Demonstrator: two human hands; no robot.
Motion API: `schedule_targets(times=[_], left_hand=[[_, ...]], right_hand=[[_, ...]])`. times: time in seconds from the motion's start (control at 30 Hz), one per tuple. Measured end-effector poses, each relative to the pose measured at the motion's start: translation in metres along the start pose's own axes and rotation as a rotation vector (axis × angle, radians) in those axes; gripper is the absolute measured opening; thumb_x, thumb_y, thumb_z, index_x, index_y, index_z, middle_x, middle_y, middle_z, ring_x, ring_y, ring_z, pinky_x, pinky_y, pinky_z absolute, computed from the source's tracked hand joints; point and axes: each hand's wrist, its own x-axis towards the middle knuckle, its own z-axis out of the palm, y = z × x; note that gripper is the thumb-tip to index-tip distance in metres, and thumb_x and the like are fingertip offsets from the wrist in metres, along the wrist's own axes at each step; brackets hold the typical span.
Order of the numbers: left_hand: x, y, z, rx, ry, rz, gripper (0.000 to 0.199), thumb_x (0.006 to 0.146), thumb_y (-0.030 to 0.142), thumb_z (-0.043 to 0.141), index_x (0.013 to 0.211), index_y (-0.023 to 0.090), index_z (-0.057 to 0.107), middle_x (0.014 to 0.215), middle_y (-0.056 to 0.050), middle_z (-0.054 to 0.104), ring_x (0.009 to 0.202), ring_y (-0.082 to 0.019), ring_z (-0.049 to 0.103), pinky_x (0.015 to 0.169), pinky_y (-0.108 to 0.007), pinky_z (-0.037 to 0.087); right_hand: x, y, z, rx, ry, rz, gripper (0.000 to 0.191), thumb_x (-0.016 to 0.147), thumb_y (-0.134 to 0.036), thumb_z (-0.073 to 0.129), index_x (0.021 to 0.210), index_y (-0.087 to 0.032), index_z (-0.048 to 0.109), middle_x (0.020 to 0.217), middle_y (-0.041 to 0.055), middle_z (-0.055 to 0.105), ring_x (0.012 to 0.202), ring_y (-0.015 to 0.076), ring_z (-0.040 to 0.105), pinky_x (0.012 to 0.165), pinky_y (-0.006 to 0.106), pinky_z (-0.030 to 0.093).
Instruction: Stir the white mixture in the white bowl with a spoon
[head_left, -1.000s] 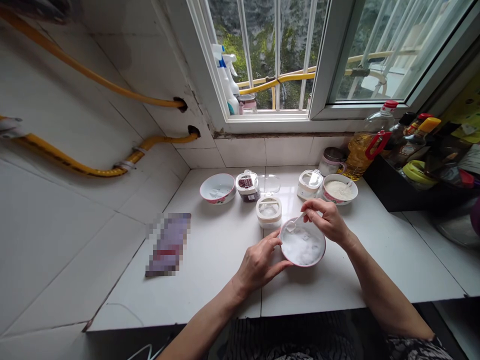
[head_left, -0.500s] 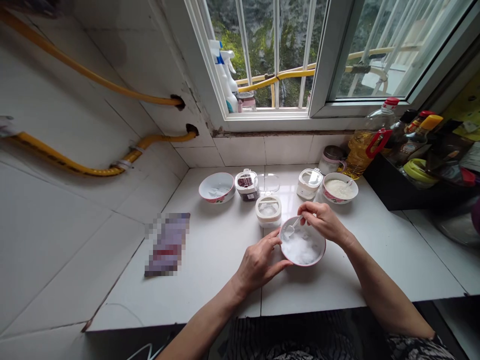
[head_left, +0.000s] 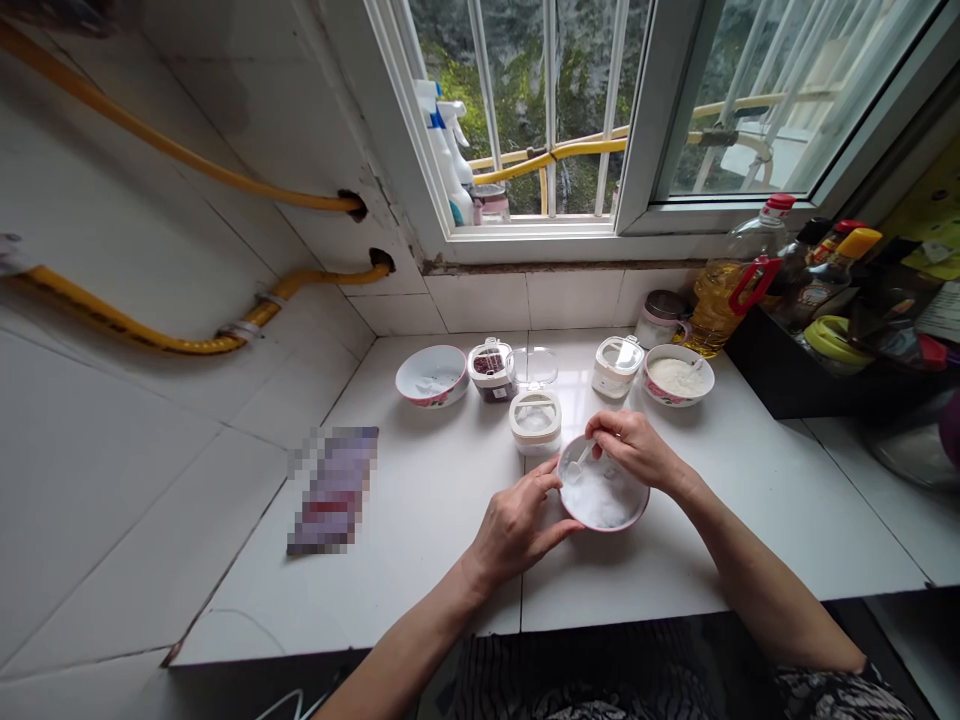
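Note:
A bowl (head_left: 646,503) with a pink rim holds white, grainy material (head_left: 604,500). My left hand (head_left: 517,525) grips its left side, thumb at the near rim and fingers at the left edge. Over the far rim, my right hand (head_left: 630,447) pinches a small white spoon (head_left: 577,467), whose tip is in the white material. Just behind the bowl stands a lidded clear container (head_left: 535,422) with a white rim. Another white-rimmed container (head_left: 617,367) stands farther back, beside a bowl of pale grains (head_left: 677,380).
Farther left are a bowl (head_left: 432,378) with dark specks, a container of dark red contents (head_left: 491,370) and a clear lid (head_left: 534,368). A blurred purple packet (head_left: 334,490) lies left. An oil bottle (head_left: 716,300) and a black box (head_left: 772,370) stand back right.
My right hand has moved slightly left and down with the spoon, whose tip has shifted a little within the bowl. My left hand keeps its grip.

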Motion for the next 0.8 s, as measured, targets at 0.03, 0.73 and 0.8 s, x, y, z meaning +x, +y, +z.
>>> schedule_targets(times=[0.03,0.73,0.8], left_hand=[[0.0,0.0,0.0,0.002,0.0,-0.001,0.032,0.092,0.044,0.063,0.108,0.018,0.051,0.124,-0.021,0.067,0.104,-0.027,0.072,0.08,-0.036,0.063],[0.0,-0.001,0.001,0.002,0.009,0.008,0.034,0.092,0.044,0.063,0.109,0.017,0.051,0.122,-0.021,0.068,0.109,-0.028,0.07,0.079,-0.036,0.063],[0.001,0.0,0.001,0.003,0.01,0.01,0.034,0.091,0.044,0.063,0.108,0.017,0.051,0.122,-0.022,0.067,0.11,-0.029,0.07,0.079,-0.036,0.063]], right_hand=[[0.0,0.0,0.0,0.005,-0.006,-0.007,0.021,0.08,-0.009,0.047,0.075,-0.019,0.064,0.058,-0.0012,0.067,0.06,0.0144,0.059,0.065,0.027,0.044],[0.005,0.005,-0.011,0.418,0.054,0.349,0.015,0.068,-0.028,0.054,0.067,-0.017,0.064,0.052,0.0017,0.064,0.049,0.0127,0.05,0.052,0.026,0.04],[0.006,0.006,-0.012,0.459,0.04,0.358,0.016,0.067,-0.029,0.055,0.068,-0.017,0.065,0.052,0.0018,0.064,0.049,0.0124,0.049,0.052,0.026,0.04]])
